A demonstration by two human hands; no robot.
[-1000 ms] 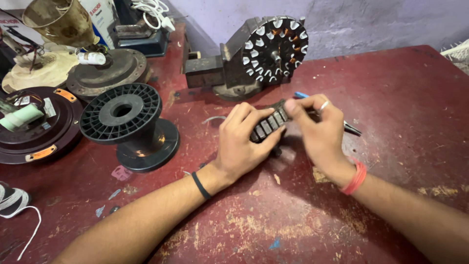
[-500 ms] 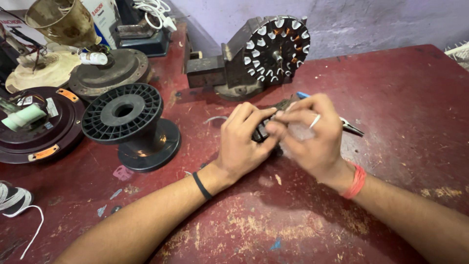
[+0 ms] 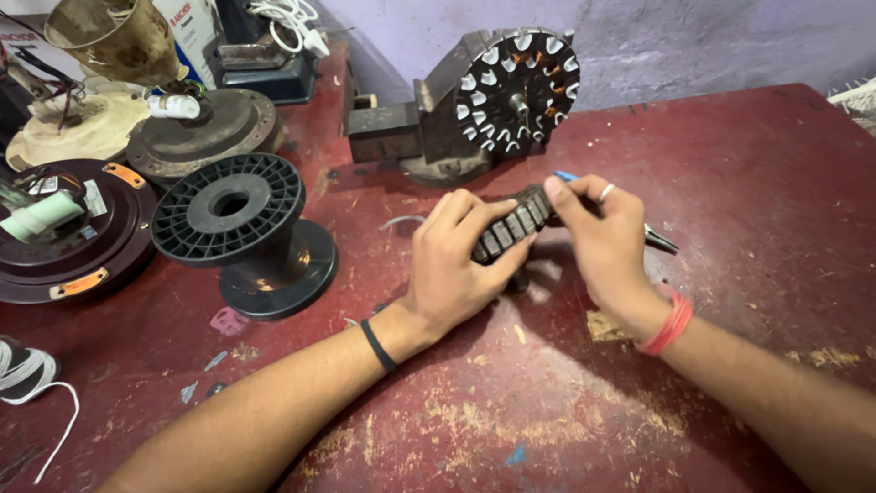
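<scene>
While both hands work at centre frame, the worn dark-red painted table (image 3: 748, 228) fills nearly the whole view, its paint chipped pale toward 6 o'clock. At 12 o'clock sits a dark metal bench vise (image 3: 411, 137) holding a round black stator with white-tipped slots (image 3: 517, 87). At 9 o'clock stands a black plastic ribbed spool (image 3: 239, 233), upright on its lower flange. Further out at 9 o'clock lies a dark round motor housing with orange clips (image 3: 64, 242), a pale green roll resting in it. At 10 o'clock is a grey round metal cover (image 3: 205, 128), and beyond it at 11 o'clock a tarnished brass-coloured cup (image 3: 119, 36). White cord (image 3: 32, 383) trails at 8 o'clock.

Left hand (image 3: 456, 265), black band at the wrist, wraps its fingers over a small dark slotted metal core (image 3: 511, 224), held tilted just above the table at centre; grip closed on it. Right hand (image 3: 607, 242), ring on one finger and red thread at the wrist, pinches the core's upper end with fingertips pressed together. Thin blue-handled tool (image 3: 659, 239) lies under the right hand, tip pointing to 4 o'clock; whether the hand holds it, cannot tell.
</scene>
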